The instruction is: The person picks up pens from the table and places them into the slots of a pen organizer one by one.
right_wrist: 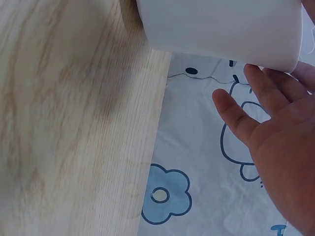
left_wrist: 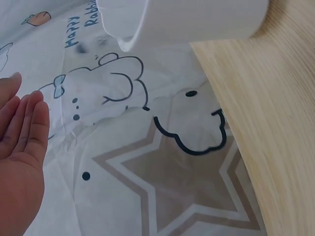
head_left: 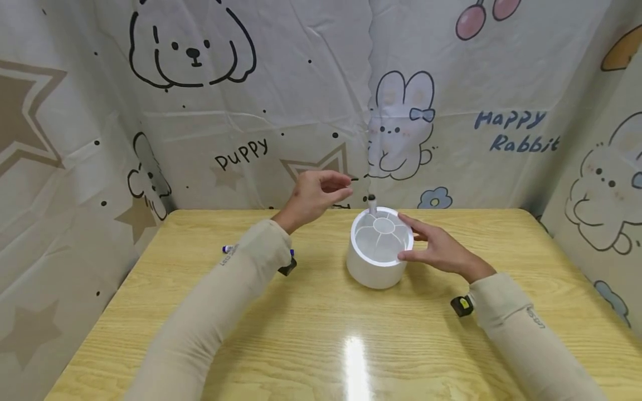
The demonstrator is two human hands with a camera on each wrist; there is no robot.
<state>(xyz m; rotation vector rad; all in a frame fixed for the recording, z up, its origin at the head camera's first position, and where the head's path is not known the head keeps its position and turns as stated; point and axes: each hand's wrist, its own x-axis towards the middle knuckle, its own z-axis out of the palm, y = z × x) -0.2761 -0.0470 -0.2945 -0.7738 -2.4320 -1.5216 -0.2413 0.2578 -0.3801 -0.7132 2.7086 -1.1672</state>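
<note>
A round white desk organizer (head_left: 377, 273) with several compartments divided by thin walls stands on the wooden table. In its back compartment, a whitish pen (head_left: 372, 205) with a dark tip stands upright. My right hand (head_left: 441, 249) holds the organizer's right side, thumb at the front of the rim and index finger at the back; other fingers lie near its outer wall in the right wrist view. My left hand (head_left: 317, 195) hovers left of the pen, apart from it, fingers extended and nothing visible between them.
A blue-ended marker (head_left: 228, 249) lies on the table (head_left: 311, 345), partly hidden by the left sleeve (head_left: 251, 267). Another blue bit shows past that sleeve. A printed curtain (head_left: 301, 100) hangs close behind the table's back edge. Both wrists carry small black devices.
</note>
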